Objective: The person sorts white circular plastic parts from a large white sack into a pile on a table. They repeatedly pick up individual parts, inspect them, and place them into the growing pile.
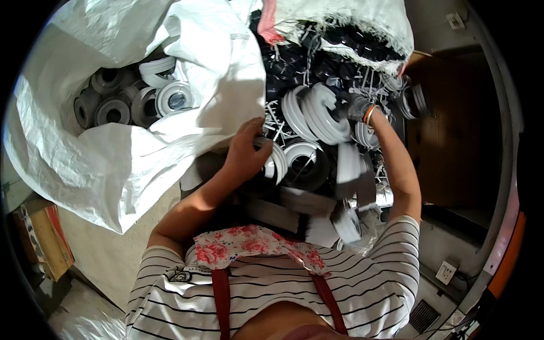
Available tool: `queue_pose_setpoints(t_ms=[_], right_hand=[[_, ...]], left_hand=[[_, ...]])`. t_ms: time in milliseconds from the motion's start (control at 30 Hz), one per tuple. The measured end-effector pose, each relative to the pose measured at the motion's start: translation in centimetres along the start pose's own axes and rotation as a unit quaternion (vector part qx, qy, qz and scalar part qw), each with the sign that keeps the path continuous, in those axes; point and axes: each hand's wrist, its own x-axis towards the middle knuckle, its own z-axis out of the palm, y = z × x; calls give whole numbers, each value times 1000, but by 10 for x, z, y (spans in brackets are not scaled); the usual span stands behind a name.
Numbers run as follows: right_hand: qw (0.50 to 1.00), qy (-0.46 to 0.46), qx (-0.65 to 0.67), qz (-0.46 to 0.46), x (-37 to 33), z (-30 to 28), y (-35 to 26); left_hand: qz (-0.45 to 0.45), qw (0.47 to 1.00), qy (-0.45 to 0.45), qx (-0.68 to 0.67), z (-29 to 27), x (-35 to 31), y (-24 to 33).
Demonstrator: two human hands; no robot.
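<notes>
My right hand [358, 107], in a grey glove with an orange band at the wrist, grips a white ribbed plastic wheel-shaped part [326, 113], tilted on its side and slightly blurred. A similar white part [293, 112] stands against it on the left. My bare left hand [247, 148] is beside the edge of a large white woven sack [226, 73], its thumb and fingers apart. Just under its thumb lies a white-rimmed part [277, 163]. Several grey and white round parts, including a grey one [113, 111], lie inside the sack.
Behind the pile, another woven sack [362, 22] spills small black parts [283, 62] and thin white sticks. More parts, such as a black-centred ring [306, 164], lie close in front of me. At right stands an open brown box [447, 141]; a carton [48, 238] is at left.
</notes>
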Motion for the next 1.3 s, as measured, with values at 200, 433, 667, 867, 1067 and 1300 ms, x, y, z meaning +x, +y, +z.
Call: queue_pose_setpoints(t_ms=[200,433,667,867,1067,1300], right_hand=[[956,182,-90,-213,75,-31,-103],[969,125,-197,-80,182,54,-188],[945,214,-247,-35,125,117,-156],[978,38,-193,-63,53,121,-139],[981,150,-98,-68,-6,143,-111],[986,165,36,8,-113,117,-159]], left_hand=[[77,994,49,-60,-14,-1,15],[33,995,85,-47,-24,1,10],[22,997,62,-37,-20,1,-1],[148,973,-73,161,-15,-28,-12],[170,931,-236,223,-3,-36,-27],[284,829,-372,307,-35,-67,23]])
